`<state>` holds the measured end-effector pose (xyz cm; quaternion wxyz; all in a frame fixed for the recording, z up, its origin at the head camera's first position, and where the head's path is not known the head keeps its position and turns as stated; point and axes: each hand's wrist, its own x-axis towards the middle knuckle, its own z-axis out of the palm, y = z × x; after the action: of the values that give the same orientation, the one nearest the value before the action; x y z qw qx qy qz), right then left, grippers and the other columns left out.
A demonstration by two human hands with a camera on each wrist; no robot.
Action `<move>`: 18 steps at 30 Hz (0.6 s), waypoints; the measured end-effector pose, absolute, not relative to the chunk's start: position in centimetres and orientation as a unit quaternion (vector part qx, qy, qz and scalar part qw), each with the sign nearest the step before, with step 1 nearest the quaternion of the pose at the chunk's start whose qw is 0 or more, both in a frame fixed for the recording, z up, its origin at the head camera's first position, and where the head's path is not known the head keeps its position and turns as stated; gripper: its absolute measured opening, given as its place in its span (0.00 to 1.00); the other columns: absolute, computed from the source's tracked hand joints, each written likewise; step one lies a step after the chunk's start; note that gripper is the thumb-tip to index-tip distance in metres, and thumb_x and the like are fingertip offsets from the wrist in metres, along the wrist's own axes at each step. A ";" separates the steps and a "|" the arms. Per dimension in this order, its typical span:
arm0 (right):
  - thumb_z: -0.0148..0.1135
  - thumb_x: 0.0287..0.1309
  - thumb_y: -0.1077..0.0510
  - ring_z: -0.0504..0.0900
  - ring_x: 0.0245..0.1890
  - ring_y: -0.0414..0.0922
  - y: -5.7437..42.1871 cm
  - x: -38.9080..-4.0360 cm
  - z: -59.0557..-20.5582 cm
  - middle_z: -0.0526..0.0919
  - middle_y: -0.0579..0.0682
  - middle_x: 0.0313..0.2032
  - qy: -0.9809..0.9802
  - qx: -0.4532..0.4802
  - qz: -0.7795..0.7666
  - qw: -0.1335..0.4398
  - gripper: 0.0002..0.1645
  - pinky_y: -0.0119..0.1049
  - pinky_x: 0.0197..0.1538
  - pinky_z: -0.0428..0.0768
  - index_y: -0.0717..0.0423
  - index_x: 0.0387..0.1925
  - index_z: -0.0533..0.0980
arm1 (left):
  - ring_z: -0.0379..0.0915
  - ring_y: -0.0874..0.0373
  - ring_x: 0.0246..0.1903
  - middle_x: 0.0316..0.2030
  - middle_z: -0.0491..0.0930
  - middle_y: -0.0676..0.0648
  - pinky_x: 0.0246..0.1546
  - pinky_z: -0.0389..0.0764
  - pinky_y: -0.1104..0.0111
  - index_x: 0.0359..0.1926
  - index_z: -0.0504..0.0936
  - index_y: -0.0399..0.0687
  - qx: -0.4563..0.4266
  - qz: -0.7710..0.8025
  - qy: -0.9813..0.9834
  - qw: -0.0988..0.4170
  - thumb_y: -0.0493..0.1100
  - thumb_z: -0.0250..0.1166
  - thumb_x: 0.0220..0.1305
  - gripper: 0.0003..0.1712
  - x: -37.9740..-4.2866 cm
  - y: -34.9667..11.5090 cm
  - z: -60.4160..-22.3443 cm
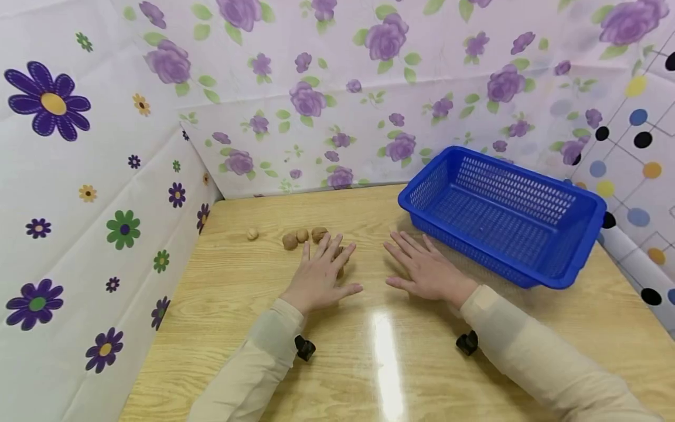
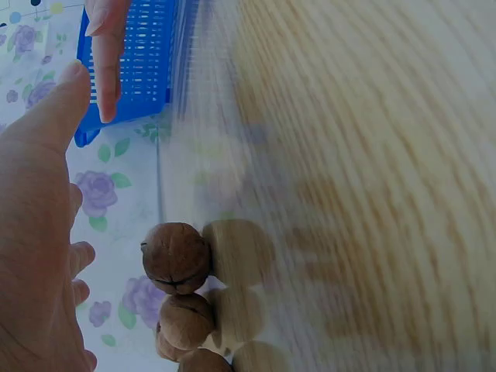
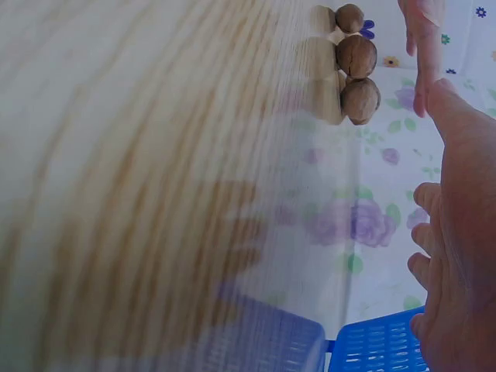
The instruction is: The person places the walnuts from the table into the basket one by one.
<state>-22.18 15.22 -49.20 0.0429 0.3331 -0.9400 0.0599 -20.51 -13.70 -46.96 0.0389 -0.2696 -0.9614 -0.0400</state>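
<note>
In the head view my left hand (image 1: 319,278) is held palm down with its fingers spread. It partly covers a walnut (image 1: 341,271), and its fingertips lie just in front of another walnut (image 1: 319,234). Two more brown nuts, one (image 1: 289,241) beside the other (image 1: 302,235), sit to the left, and a paler one (image 1: 252,234) lies farther left. My right hand (image 1: 429,272), fingers extended and holding nothing, is left of the blue basket (image 1: 474,249). The left wrist view shows a gap between the hand (image 2: 35,209) and the nearest walnut (image 2: 177,260).
The basket, plastic with slotted walls, stands at the back right of the wooden table (image 1: 227,328). A flowered cloth (image 1: 364,123) hangs behind the table, with patterned cloths along both sides. A black wrist camera (image 1: 304,348) sits on the left sleeve, another (image 1: 467,343) on the right.
</note>
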 end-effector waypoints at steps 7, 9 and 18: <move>0.34 0.62 0.22 0.44 0.74 0.54 15.4 -21.8 -49.3 0.36 0.49 0.75 -0.937 0.340 0.064 0.049 0.51 0.66 0.67 0.47 0.47 0.76 0.47 | 0.25 0.50 0.73 0.75 0.34 0.50 0.65 0.38 0.35 0.76 0.39 0.69 -0.272 -0.033 -0.961 0.036 0.79 0.48 0.57 0.53 -20.1 -13.4 -46.8; 0.34 0.62 0.22 0.44 0.74 0.54 15.4 -21.7 -49.1 0.36 0.49 0.76 -0.937 0.341 0.065 0.048 0.51 0.65 0.68 0.46 0.47 0.76 0.47 | 0.25 0.49 0.73 0.75 0.34 0.50 0.65 0.38 0.35 0.76 0.38 0.69 -0.272 -0.029 -0.961 0.036 0.80 0.47 0.57 0.53 -20.0 -13.4 -46.7; 0.43 0.64 0.27 0.45 0.74 0.53 16.0 -20.2 -47.2 0.40 0.50 0.75 -0.927 0.358 0.076 0.078 0.49 0.61 0.69 0.46 0.48 0.76 0.49 | 0.23 0.52 0.73 0.75 0.33 0.51 0.66 0.37 0.37 0.75 0.36 0.71 -0.277 -0.018 -0.959 0.058 0.83 0.42 0.55 0.53 -19.6 -13.2 -46.4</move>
<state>-20.23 16.02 -47.18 0.0779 0.3577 -0.9275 0.0759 -19.63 -13.17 -46.37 0.0577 -0.2768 -0.9590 -0.0178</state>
